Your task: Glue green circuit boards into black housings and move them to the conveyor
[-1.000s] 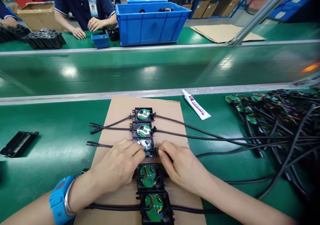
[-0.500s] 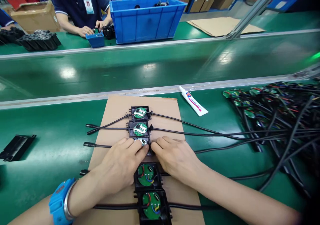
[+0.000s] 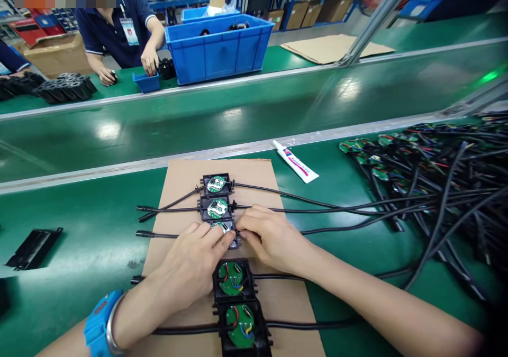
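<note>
On a brown cardboard sheet (image 3: 179,180) lies a row of small black housings with round green circuit boards and black cables. My left hand (image 3: 190,264) and my right hand (image 3: 268,235) press with closed fingertips on the third housing (image 3: 229,235) from either side. Beyond it sit two housings (image 3: 216,183) (image 3: 215,208). Nearer me lie two bigger ones (image 3: 231,280) (image 3: 243,327) with red and blue wires. A blue watch (image 3: 97,322) is on my left wrist.
A white glue tube (image 3: 296,162) lies right of the cardboard. A tangled heap of cabled boards (image 3: 428,182) fills the right. A black part (image 3: 34,247) lies at left. Across the green conveyor belt (image 3: 238,111), a person (image 3: 119,24) works beside a blue crate (image 3: 216,47) and stacked black parts (image 3: 65,87).
Both my hands have closed in tighter on the third housing, the right fingertips curling onto its edge. The view has shifted a little. The person opposite has moved both hands.
</note>
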### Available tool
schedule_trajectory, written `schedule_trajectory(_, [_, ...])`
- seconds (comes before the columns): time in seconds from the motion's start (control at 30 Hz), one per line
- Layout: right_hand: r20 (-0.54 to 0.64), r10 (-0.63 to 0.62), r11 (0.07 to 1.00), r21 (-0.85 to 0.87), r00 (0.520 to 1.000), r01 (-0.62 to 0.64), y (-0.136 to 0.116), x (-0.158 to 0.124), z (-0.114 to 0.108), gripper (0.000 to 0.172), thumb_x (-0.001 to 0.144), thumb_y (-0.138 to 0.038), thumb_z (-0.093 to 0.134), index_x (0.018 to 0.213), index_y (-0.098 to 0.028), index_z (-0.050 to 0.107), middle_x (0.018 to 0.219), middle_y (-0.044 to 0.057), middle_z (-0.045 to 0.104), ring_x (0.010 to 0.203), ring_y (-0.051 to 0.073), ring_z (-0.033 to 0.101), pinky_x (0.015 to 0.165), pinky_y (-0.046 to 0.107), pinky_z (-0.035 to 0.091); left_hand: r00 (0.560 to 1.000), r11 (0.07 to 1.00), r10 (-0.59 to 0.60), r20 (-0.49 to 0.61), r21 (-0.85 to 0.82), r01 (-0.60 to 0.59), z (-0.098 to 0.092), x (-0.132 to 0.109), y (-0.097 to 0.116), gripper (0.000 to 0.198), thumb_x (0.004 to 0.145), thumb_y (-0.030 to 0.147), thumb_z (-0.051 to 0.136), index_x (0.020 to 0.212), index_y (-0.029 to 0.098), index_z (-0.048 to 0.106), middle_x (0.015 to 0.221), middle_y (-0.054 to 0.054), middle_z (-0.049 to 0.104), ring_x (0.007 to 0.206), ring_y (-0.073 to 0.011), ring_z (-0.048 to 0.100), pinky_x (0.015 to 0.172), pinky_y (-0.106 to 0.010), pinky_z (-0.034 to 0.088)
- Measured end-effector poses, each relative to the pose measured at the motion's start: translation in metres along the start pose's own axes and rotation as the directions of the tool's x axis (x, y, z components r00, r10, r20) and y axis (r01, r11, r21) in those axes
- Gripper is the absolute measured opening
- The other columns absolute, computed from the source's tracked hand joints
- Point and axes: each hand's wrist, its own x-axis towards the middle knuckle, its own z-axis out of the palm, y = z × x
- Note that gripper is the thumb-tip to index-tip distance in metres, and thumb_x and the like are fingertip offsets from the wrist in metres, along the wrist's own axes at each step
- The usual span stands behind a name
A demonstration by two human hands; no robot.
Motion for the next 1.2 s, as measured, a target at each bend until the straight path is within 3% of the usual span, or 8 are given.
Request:
schedule_trajectory(0.13, [0.186, 0.007, 0.999, 0.038, 0.982, -0.014, -0.006, 0.001, -0.021, 0.016, 0.084, -0.009, 0.052, 0.081, -0.018, 0.065, 0.079, 0.002, 0.064, 0.080, 0.016, 0.054, 0.071, 0.028, 0.042, 0.997, 0.975, 0.008, -0.076, -0.222, -0.025, -0.001, -0.012, 0.000, 0.055, 0.078, 0.006, 0.049, 0.132, 0.017, 0.047, 0.110, -0.009, 0.057, 0.092, -0.0224, 0.051, 0.081, -0.039, 0.048])
schedule_trajectory(0.23, [0.059, 0.026, 0.999, -0.038, 0.998, -0.024, 0.001, 0.010, -0.025, 0.018, 0.086, -0.011, 0.049, 0.091, -0.017, 0.066, 0.087, 0.004, 0.065, 0.086, 0.018, 0.054, 0.079, 0.032, 0.043, 0.965, 0.936, -0.099, -0.245, -0.352, 0.007, -0.002, -0.014, -0.021, 0.040, 0.087, 0.011, 0.047, 0.126, 0.019, 0.052, 0.113, -0.009, 0.057, 0.100, -0.0211, 0.052, 0.086, -0.037, 0.048])
schedule_trajectory(0.33, [-0.097, 0.038, 0.983, -0.178, 0.995, -0.054, 0.015, 0.020, -0.014, 0.016, 0.087, -0.017, 0.050, 0.097, -0.013, 0.062, 0.096, 0.010, 0.063, 0.094, 0.023, 0.053, 0.084, 0.039, 0.044, 0.887, 0.946, -0.278, -0.368, -0.263, 0.188, 0.003, -0.007, -0.052, 0.024, 0.088, 0.015, 0.049, 0.109, 0.016, 0.061, 0.104, -0.009, 0.059, 0.098, -0.0232, 0.053, 0.084, -0.041, 0.047])
schedule_trajectory(0.47, [-0.124, 0.009, 0.979, -0.202, 0.992, -0.034, 0.019, 0.018, -0.008, 0.019, 0.092, -0.016, 0.040, 0.092, -0.012, 0.058, 0.089, 0.010, 0.061, 0.084, 0.020, 0.056, 0.075, 0.035, 0.046, 0.886, 0.940, -0.337, -0.318, -0.161, 0.300, 0.010, -0.003, -0.072, 0.011, 0.090, 0.018, 0.051, 0.090, 0.015, 0.062, 0.091, -0.007, 0.064, 0.087, -0.0225, 0.057, 0.076, -0.039, 0.046])
schedule_trajectory(0.63, [-0.063, -0.050, 0.946, -0.323, 0.997, 0.027, -0.013, 0.011, -0.034, 0.023, 0.094, -0.018, 0.035, 0.085, -0.015, 0.057, 0.076, 0.006, 0.057, 0.065, 0.016, 0.053, 0.058, 0.028, 0.039, 0.882, 0.950, -0.299, -0.365, -0.203, 0.238, -0.003, -0.013, -0.062, 0.020, 0.096, 0.022, 0.042, 0.100, 0.018, 0.061, 0.090, -0.004, 0.067, 0.079, -0.0177, 0.062, 0.070, -0.031, 0.048])
schedule_trajectory(0.77, [0.033, -0.115, 0.879, -0.462, 0.993, 0.117, -0.028, 0.024, -0.047, 0.022, 0.089, -0.014, 0.040, 0.073, -0.016, 0.055, 0.070, 0.005, 0.057, 0.061, 0.017, 0.053, 0.053, 0.029, 0.031, 0.921, 0.953, -0.291, -0.261, -0.163, 0.255, -0.010, -0.010, -0.055, 0.023, 0.095, 0.022, 0.040, 0.098, 0.020, 0.063, 0.087, -0.003, 0.067, 0.076, -0.0185, 0.064, 0.064, -0.030, 0.051])
schedule_trajectory(1.0, [0.254, 0.032, 0.863, -0.494, 0.967, 0.101, -0.019, 0.052, -0.044, 0.013, 0.080, -0.012, 0.048, 0.082, -0.014, 0.061, 0.084, 0.009, 0.065, 0.068, 0.019, 0.059, 0.053, 0.030, 0.031, 0.934, 0.967, -0.255, -0.249, -0.041, 0.253, -0.005, 0.004, -0.053, 0.022, 0.091, 0.018, 0.041, 0.095, 0.017, 0.063, 0.085, -0.005, 0.068, 0.072, -0.0206, 0.066, 0.059, -0.031, 0.054])
schedule_trajectory(1.2, [0.286, 0.069, 0.887, -0.456, 0.956, 0.072, -0.023, 0.058, -0.044, 0.016, 0.080, -0.015, 0.047, 0.088, -0.015, 0.060, 0.080, 0.009, 0.066, 0.066, 0.020, 0.060, 0.055, 0.030, 0.034, 0.931, 0.975, -0.204, -0.304, 0.018, 0.219, -0.013, 0.010, -0.048, 0.022, 0.089, 0.016, 0.040, 0.087, 0.016, 0.062, 0.076, -0.005, 0.065, 0.067, -0.0195, 0.064, 0.056, -0.029, 0.052])
